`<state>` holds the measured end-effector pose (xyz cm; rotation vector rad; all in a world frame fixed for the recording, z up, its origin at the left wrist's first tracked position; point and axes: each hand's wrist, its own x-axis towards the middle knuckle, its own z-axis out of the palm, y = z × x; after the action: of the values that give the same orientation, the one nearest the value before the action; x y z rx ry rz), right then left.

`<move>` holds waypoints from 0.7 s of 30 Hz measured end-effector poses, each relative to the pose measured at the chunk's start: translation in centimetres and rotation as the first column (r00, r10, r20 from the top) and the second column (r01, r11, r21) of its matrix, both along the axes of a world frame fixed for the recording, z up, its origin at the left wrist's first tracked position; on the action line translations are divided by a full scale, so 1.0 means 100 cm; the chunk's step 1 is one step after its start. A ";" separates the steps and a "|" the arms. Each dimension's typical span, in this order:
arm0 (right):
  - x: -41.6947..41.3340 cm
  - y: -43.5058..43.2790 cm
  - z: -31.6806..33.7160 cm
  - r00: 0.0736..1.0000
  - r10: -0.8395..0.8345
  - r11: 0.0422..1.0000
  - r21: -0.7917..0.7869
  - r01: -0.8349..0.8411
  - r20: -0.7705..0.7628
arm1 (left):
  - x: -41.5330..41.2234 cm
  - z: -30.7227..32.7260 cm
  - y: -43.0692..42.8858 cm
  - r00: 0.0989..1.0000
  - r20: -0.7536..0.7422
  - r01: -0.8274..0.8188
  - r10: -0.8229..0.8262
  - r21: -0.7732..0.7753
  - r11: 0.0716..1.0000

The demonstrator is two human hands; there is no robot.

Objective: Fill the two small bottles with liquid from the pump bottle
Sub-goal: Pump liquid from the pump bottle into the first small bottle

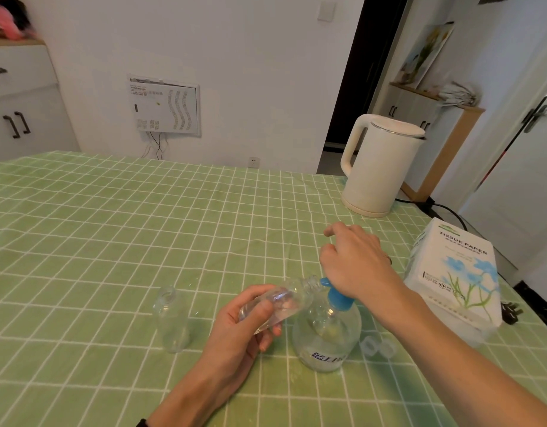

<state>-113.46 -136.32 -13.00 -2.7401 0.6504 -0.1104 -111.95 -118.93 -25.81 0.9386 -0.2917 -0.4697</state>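
A clear round pump bottle with a blue pump head stands on the green checked tablecloth. My right hand rests on top of the pump head, palm down, fingers loosely bent. My left hand grips a small clear bottle, tilted so that its open neck sits right at the blue spout. A second small clear bottle stands upright and uncapped to the left, apart from both hands.
Two small clear caps lie to the right of the pump bottle. A tissue paper pack sits at the right, a white electric kettle behind it, with a black cord along the table's right edge.
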 end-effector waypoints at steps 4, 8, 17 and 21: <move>-0.003 0.002 0.003 0.999 0.000 1.000 -0.028 0.001 0.047 | 0.000 0.000 0.001 1.000 0.012 0.006 -0.006 0.001 1.000; -0.004 0.006 0.010 0.992 0.004 0.990 -0.137 0.013 0.125 | 0.000 0.000 0.001 1.000 0.022 0.012 -0.012 0.006 1.000; -0.003 0.010 0.006 0.989 0.019 0.984 -0.179 0.007 0.145 | 0.002 -0.003 0.000 1.000 0.029 0.010 -0.011 0.008 1.000; -0.004 0.009 0.005 0.991 0.034 0.986 -0.168 -0.011 0.131 | 0.001 -0.002 0.000 1.000 0.021 0.012 -0.012 -0.002 1.000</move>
<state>-113.82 -135.44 -12.54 -2.8679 0.5978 -0.3551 -111.89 -118.94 -25.98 0.9403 -0.3167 -0.4711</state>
